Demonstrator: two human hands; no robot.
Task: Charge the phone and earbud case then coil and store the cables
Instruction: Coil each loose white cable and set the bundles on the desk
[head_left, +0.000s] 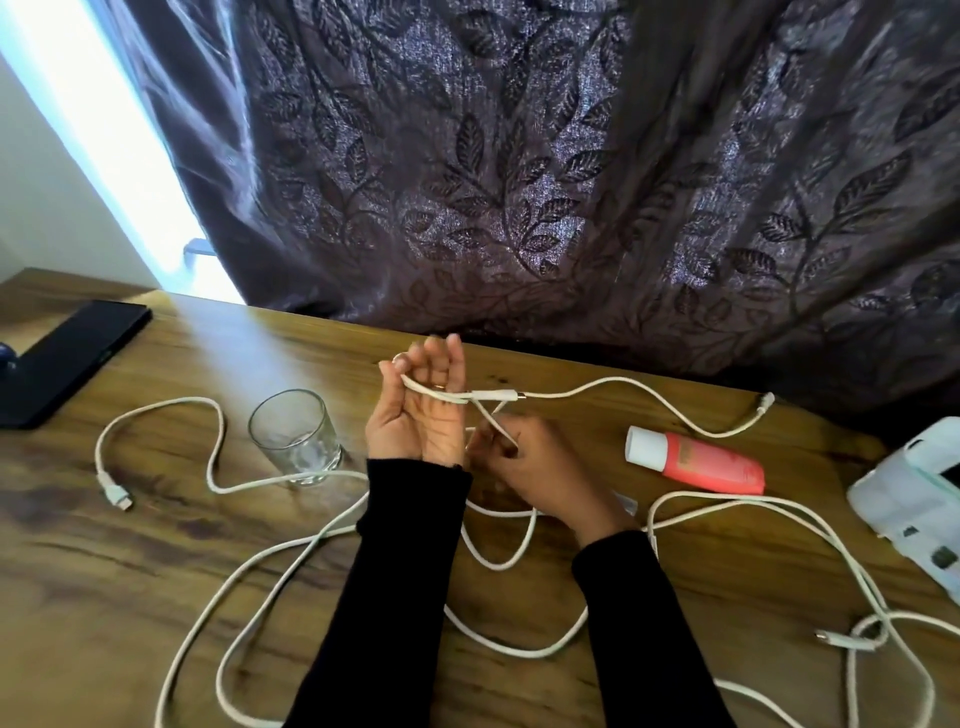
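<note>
Several white cables (291, 545) sprawl in loops over the wooden table (104, 571). My left hand (421, 410) is raised palm up with one white cable (441, 395) laid across its fingers and palm, fingers partly curled. My right hand (530, 462) pinches the same cable just right of it, near a plug (501, 395). A loose plug end (117, 491) lies at the left and another plug end (836, 638) at the lower right. A black phone (67, 358) lies at the far left edge.
An empty drinking glass (293, 436) stands just left of my left hand. A pink tube with a white cap (696, 462) lies to the right. A white plastic box (914, 499) sits at the right edge. A dark leaf-patterned curtain (519, 182) hangs behind the table.
</note>
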